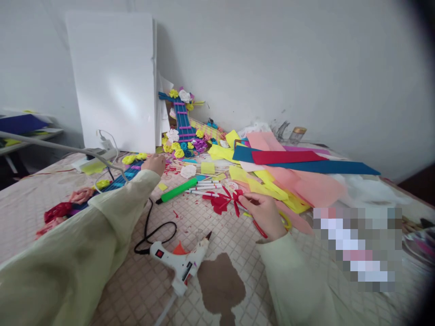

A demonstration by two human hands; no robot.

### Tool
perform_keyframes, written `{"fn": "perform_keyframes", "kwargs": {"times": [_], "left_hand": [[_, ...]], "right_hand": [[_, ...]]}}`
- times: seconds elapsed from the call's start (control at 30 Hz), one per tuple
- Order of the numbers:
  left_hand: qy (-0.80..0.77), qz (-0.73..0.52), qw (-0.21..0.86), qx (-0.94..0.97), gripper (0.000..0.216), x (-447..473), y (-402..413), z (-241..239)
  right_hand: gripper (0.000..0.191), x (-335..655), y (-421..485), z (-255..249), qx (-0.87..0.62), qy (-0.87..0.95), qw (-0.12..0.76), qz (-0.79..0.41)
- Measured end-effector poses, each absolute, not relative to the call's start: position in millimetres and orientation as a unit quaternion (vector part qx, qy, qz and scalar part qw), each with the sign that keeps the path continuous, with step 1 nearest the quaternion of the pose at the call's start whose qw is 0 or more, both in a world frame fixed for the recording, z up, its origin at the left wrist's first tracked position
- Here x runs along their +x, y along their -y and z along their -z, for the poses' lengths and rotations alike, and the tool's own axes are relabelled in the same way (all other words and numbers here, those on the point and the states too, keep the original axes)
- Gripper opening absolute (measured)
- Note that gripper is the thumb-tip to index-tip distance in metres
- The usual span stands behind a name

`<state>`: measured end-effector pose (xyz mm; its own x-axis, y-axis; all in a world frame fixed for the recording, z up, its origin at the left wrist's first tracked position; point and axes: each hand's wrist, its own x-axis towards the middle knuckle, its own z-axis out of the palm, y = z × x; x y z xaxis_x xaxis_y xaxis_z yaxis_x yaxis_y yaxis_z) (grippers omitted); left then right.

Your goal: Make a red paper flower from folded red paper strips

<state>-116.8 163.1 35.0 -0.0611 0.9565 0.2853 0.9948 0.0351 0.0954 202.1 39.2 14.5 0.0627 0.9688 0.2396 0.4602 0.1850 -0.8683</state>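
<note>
My right hand [264, 213] rests on the tabletop, its fingers pinched on a red paper flower [234, 199]; a thin red strip [259, 227] runs back under the palm. My left hand [154, 163] is stretched far forward to the table's left side, next to a blue paper strip piece [124, 177] and small yellow paper roses [133, 158]. Its fingers are curled under and mostly hidden. A white glue gun [181, 262] lies between my arms, nozzle pointing right. A green marker [177, 190] and several thin pens [204, 188] lie ahead of it.
A white foam board [113, 79] leans on the wall. A blue paper guitar with flowers [181, 122] leans beside it. Coloured paper sheets [292, 174] pile at the right. A power strip [98, 156] and black cord [149, 231] lie at left. Yellow-handled scissors [285, 220] sit by my right hand.
</note>
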Motion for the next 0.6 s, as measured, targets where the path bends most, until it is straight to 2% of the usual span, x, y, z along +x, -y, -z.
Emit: {"fn": "perform_keyframes", "kwargs": {"times": [0.13, 0.27, 0.43, 0.6], "left_hand": [[0.618, 0.138, 0.009, -0.774, 0.029, -94.4, -108.5, -39.6], [0.379, 0.097, -0.171, -0.904, 0.028, -85.2, -27.7, -39.6], [0.332, 0.061, -0.162, -0.927, 0.058, -84.8, 33.8, -24.9], [0.366, 0.032, -0.098, -0.925, 0.049, -74.5, 38.3, -8.1]], "right_hand": [[0.029, 200.9, -39.5, -13.0, -0.562, 0.637, 0.445, -0.284], [0.028, 198.6, -39.9, -9.6, -0.557, 0.643, 0.445, -0.28], [0.025, 194.8, -39.7, -7.4, -0.554, 0.648, 0.446, -0.272], [0.024, 192.6, -38.6, -7.6, -0.541, 0.66, 0.439, -0.28]]}}
